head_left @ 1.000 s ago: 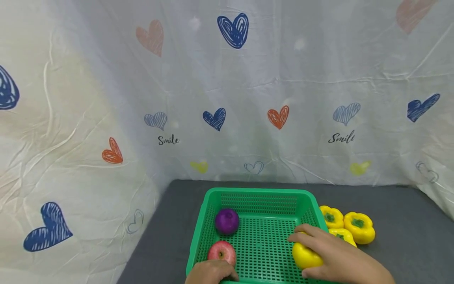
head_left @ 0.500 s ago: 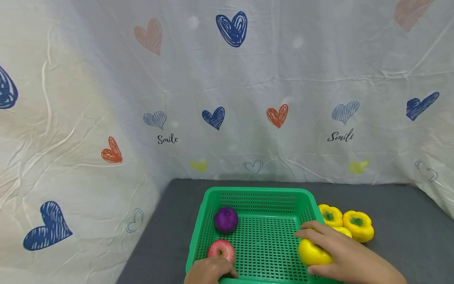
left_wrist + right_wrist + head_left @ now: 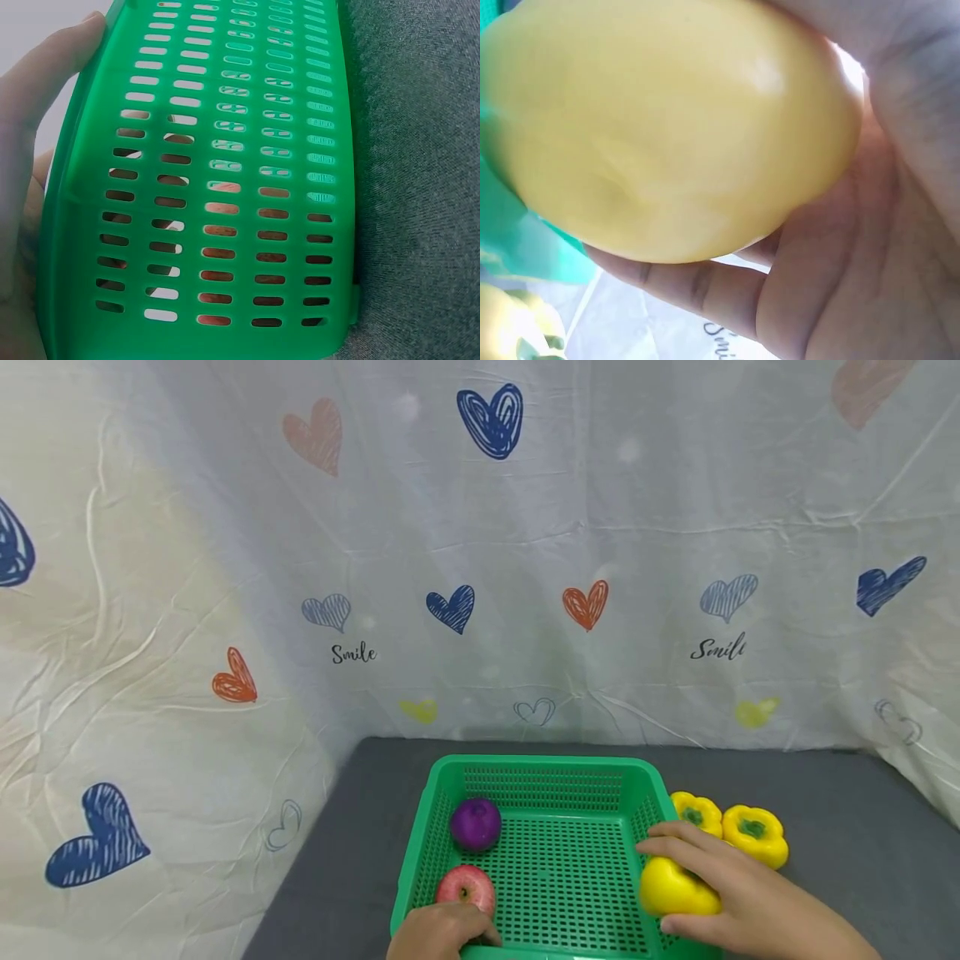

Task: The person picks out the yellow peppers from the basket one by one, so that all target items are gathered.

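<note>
A green slotted basket (image 3: 450,777) stands on the grey table, with a purple ball-shaped fruit (image 3: 476,823) and a red apple (image 3: 467,887) inside at its left. My left hand (image 3: 438,931) grips the basket's near rim by the apple; the left wrist view shows the basket wall (image 3: 225,187) with my thumb (image 3: 45,75) on its edge. My right hand (image 3: 720,893) holds a yellow pepper (image 3: 675,889) over the basket's right rim. The right wrist view is filled by the pepper (image 3: 667,127) cupped in my fingers (image 3: 697,289).
Two more yellow peppers (image 3: 696,811) (image 3: 754,833) lie on the grey table (image 3: 847,827) just right of the basket. A white cloth with hearts (image 3: 480,568) hangs close behind and at the left. Bare table surface lies at the right.
My right hand has carried the yellow pepper rightward, from inside the basket to over its right rim. The left hand has stayed on the near rim.
</note>
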The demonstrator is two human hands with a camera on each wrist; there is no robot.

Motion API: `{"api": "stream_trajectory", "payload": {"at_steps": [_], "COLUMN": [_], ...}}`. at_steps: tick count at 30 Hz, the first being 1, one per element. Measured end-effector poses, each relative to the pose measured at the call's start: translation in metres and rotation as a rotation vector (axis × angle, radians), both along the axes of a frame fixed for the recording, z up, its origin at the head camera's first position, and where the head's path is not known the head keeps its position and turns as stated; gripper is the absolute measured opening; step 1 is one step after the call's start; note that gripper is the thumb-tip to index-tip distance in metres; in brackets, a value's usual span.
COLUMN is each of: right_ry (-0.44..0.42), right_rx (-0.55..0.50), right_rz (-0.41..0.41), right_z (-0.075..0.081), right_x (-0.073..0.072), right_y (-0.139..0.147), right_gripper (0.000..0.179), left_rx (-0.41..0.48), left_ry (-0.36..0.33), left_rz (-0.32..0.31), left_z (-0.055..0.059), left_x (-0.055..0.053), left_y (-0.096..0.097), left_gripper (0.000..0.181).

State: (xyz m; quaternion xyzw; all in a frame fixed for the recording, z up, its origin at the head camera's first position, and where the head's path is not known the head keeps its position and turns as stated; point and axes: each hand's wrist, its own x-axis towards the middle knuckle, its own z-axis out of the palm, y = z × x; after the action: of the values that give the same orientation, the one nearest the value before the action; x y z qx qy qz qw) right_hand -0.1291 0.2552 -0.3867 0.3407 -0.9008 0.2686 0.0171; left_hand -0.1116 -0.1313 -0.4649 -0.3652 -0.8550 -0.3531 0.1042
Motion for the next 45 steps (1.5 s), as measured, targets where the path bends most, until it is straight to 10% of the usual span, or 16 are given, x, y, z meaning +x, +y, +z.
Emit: {"api": "stream_trajectory", "payload": {"at_steps": [22,29,36,45], "right_ry": [0.271,0.198,0.233,-0.005], "right_rx": [-0.082,0.025,0.04,0.205], "right_rz": [-0.12,-0.358,-0.416,-0.519], "right_z": [0.001,-0.002,-0.008,-0.011], "right_x": [0.007,0.009,0.008,-0.008], "right_y": [0.032,0.052,0.065,0.082], "right_gripper": [0.071,0.065,0.063,0.063], "left_rx": [-0.002,0.005,0.014,0.019], "left_ry": [-0.047,-0.031,-0.003,-0.019], "left_rz": [-0.007,-0.019,-0.001,-0.003], "left_z": [0.001,-0.002,0.001,0.002], "left_x": [0.002,0.003,0.004,0.003], "left_y": [0.0,0.001,0.003,0.004], "left_gripper": [0.063,0.061,0.064,0.064]}}
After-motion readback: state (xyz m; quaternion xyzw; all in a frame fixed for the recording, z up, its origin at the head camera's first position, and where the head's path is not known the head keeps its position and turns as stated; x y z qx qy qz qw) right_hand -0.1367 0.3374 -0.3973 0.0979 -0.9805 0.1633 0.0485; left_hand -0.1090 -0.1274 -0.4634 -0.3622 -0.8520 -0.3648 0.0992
